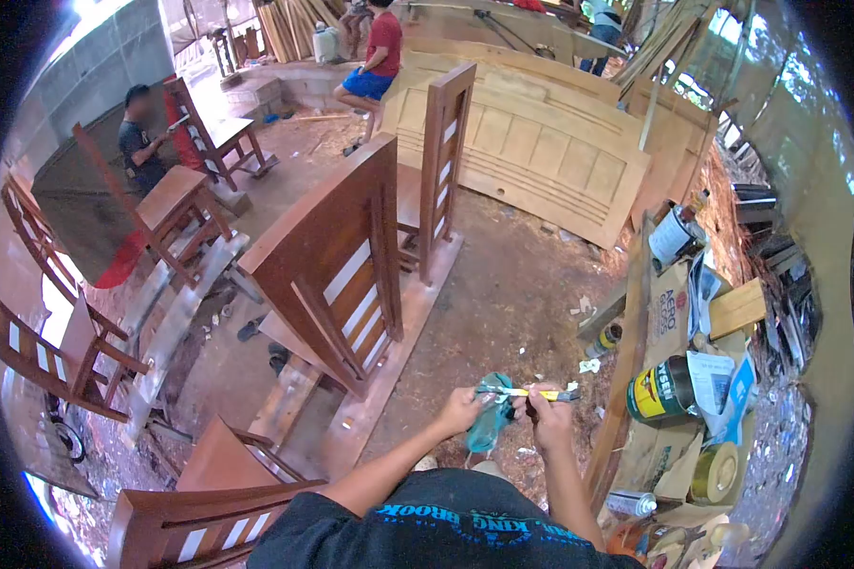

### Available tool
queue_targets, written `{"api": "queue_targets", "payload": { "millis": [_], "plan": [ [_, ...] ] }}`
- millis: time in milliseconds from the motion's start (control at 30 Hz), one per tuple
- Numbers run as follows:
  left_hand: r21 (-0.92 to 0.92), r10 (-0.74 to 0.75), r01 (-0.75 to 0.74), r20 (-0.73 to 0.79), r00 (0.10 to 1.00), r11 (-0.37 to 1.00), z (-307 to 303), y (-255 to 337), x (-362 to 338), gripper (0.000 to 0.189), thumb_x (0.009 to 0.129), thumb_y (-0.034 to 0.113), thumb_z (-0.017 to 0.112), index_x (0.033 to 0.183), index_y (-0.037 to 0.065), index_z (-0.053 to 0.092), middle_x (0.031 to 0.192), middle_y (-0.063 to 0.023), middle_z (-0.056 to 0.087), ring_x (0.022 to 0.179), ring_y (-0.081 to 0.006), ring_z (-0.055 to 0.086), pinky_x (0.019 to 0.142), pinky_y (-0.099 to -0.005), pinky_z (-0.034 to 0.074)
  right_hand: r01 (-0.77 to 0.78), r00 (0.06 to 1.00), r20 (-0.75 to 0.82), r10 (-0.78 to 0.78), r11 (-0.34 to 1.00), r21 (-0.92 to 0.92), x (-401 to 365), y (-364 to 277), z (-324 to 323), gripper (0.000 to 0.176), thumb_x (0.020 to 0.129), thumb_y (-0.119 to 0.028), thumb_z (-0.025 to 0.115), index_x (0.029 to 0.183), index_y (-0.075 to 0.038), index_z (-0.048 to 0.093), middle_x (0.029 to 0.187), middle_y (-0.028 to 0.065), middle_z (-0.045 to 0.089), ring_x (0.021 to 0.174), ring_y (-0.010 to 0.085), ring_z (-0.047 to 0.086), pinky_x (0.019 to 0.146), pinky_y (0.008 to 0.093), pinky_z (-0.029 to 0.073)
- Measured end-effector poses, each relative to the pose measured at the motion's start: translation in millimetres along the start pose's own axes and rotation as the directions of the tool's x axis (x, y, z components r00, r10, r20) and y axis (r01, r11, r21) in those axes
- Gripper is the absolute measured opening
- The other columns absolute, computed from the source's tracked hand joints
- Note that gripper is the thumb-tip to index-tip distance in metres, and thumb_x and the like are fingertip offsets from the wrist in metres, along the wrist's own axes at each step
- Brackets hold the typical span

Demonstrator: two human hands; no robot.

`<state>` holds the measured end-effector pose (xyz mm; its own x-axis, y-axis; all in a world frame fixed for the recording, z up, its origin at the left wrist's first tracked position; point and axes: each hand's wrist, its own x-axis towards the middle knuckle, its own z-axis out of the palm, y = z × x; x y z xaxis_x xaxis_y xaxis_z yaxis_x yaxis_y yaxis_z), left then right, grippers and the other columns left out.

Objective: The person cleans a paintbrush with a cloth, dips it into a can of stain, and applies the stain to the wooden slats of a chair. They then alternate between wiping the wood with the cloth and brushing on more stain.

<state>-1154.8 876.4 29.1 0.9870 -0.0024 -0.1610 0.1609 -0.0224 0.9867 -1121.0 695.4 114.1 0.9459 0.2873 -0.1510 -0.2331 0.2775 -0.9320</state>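
The left hand's fingers (476,393) grip the yellow stick (517,391) near its 9 o'clock end; the right hand's fingers (540,393) pinch it further toward 3 o'clock, its dark tip poking out beyond them. A teal thing (489,426) hangs at 6 o'clock of the stick. The green-and-yellow tin (659,390) sits on the bench (604,448), at 3 o'clock from the right hand (551,424).
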Motion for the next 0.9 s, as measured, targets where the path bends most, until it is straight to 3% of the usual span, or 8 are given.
{"api": "queue_targets", "payload": {
  "millis": [100,233,367,600,700,733,800,900],
  "plan": [
    [-0.185,0.245,-0.272,-0.156,0.957,0.944,8,-13,7,0.021,0.093,0.009,0.059,0.112,0.0,0.062,0.101,-0.0012,0.066,0.093,-0.0109,0.058,0.087,-0.0299,0.047,0.007,1.0,-0.009,-0.007,1.0,0.01,3,9,-5,0.013,0.096,-0.008,0.055,0.101,0.003,0.057,0.079,0.0147,0.066,0.063,0.0184,0.063,0.059,0.0292,0.052],
    [-0.011,0.28,-0.283,-0.118,0.953,0.959,-2,-4,8,0.029,0.085,0.003,0.058,0.114,0.0,0.062,0.103,-0.008,0.07,0.096,-0.0163,0.062,0.089,-0.0328,0.048,0.042,0.999,-0.014,-0.042,0.999,-0.033,2,15,-11,0.012,0.096,-0.008,0.056,0.102,0.002,0.056,0.079,0.0141,0.066,0.063,0.0175,0.062,0.059,0.0295,0.052],
    [0.19,0.168,-0.131,-0.191,0.967,0.973,3,7,-1,0.029,0.082,0.001,0.056,0.109,0.001,0.065,0.099,-0.0139,0.07,0.093,-0.0182,0.065,0.086,-0.0332,0.049,0.105,0.994,0.008,-0.105,0.988,-0.112,1,9,-10,0.012,0.096,-0.009,0.055,0.101,0.002,0.057,0.079,0.0133,0.066,0.063,0.016,0.061,0.059,0.0289,0.051],
    [-0.15,0.084,-0.086,-0.022,0.996,0.985,-4,16,-1,0.02,0.087,0.003,0.06,0.105,0.0,0.067,0.098,-0.0005,0.068,0.089,-0.0096,0.06,0.081,-0.0274,0.049,0.081,0.997,0.002,-0.081,0.996,-0.03,0,-1,-8,0.013,0.097,-0.012,0.056,0.101,0.001,0.055,0.08,0.014,0.066,0.065,0.0155,0.061,0.061,0.0291,0.052],
    [-0.216,0.12,-0.125,-0.038,0.992,0.968,-4,16,-2,0.021,0.086,0.001,0.06,0.106,0.001,0.067,0.098,-0.0015,0.069,0.089,-0.009,0.061,0.081,-0.0271,0.049,0.092,0.996,0.008,-0.092,0.996,-0.002,1,0,-10,0.013,0.097,-0.011,0.055,0.1,0.001,0.055,0.08,0.0145,0.066,0.065,0.0166,0.062,0.06,0.0299,0.052],
    [-0.091,0.15,-0.155,-0.06,0.987,0.984,-5,22,-5,0.021,0.086,0.002,0.059,0.105,0.0,0.068,0.096,-0.0018,0.07,0.088,-0.0091,0.061,0.08,-0.0267,0.05,0.089,0.996,0.018,-0.089,0.996,0.003,2,-1,-12,0.013,0.097,-0.011,0.055,0.1,0.001,0.055,0.081,0.0146,0.066,0.065,0.0169,0.062,0.059,0.03,0.052],
    [-0.08,0.156,-0.159,-0.038,0.987,0.984,-8,21,-5,0.021,0.086,0.003,0.058,0.104,0.0,0.068,0.095,-0.0021,0.07,0.087,-0.0095,0.061,0.079,-0.0267,0.05,0.075,0.997,0.028,-0.075,0.997,-0.004,3,-4,-11,0.01,0.096,-0.009,0.055,0.099,0.001,0.055,0.08,0.0135,0.065,0.064,0.016,0.061,0.057,0.0291,0.051],
    [0.001,0.2,-0.2,-0.094,0.975,0.98,-9,18,-6,0.02,0.086,0.008,0.059,0.102,0.0,0.069,0.091,-0.0037,0.071,0.085,-0.0094,0.062,0.078,-0.0276,0.05,0.219,0.975,0.058,-0.212,0.96,-0.176,-6,-13,3,0.008,0.094,-0.004,0.056,0.1,0.001,0.054,0.078,0.0123,0.063,0.064,0.0146,0.06,0.057,0.0283,0.049]
  ]
}}
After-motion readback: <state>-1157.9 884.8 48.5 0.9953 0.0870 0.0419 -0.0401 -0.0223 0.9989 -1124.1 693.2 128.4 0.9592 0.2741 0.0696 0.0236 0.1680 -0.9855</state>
